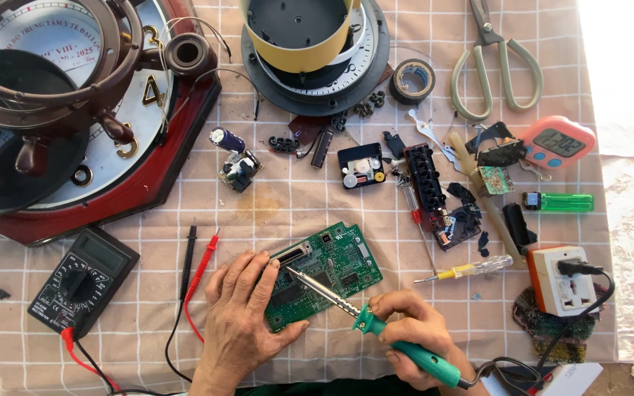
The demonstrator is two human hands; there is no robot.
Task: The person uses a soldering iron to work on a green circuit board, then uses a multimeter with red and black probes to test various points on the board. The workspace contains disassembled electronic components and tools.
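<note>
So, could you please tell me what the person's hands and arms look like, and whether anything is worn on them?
Both hands are bare: no gloves, rings or watch show on the left hand or the right hand. No sleeves reach the wrists; the forearms leave the picture at its bottom edge. The fingers are creased at the knuckles, with short nails. A strip of dark green cloth shows between the arms.

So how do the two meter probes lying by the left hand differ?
The red probe lies slanted, its tip pointing up and right toward the left hand; the black probe lies nearly straight, farther from that hand, nearer the multimeter. The two differ in colour. Both rest untouched on the checked cloth, leads trailing toward the person.
</note>
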